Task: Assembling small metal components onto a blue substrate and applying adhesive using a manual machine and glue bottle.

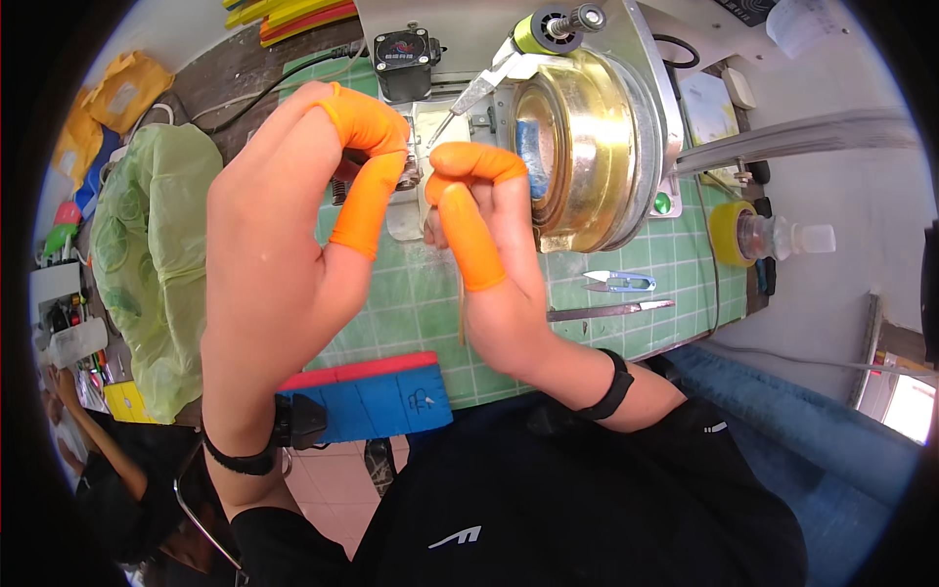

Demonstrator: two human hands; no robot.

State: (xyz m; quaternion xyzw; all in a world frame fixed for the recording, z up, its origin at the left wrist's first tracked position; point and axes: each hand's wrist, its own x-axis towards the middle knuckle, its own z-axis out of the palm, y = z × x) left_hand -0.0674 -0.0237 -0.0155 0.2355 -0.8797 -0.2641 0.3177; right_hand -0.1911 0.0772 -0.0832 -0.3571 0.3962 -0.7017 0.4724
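Note:
Orange finger cots cover the thumb and forefinger of both hands. My left hand [279,210] is closed in a pinch beside a small metal part [409,174] of the machine; what its fingertips hold, if anything, is hidden. Just to the right, my right hand [499,235] also pinches thumb to forefinger, and I cannot make out anything between them. A thin pointed nozzle [469,98] with a yellow-green knob [541,31] slants down to just above the fingertips. Close beside the right hand stands a round, gold-coloured drum [587,147], with a blue patch at its centre.
Blue snips [621,282] and a thin file-like tool [611,311] lie on the green mat [675,259]. A blue block with a red edge [377,401] is at the front. A black motor [406,64] stands behind, a pale green bag [161,245] left, yellow tape [729,235] right.

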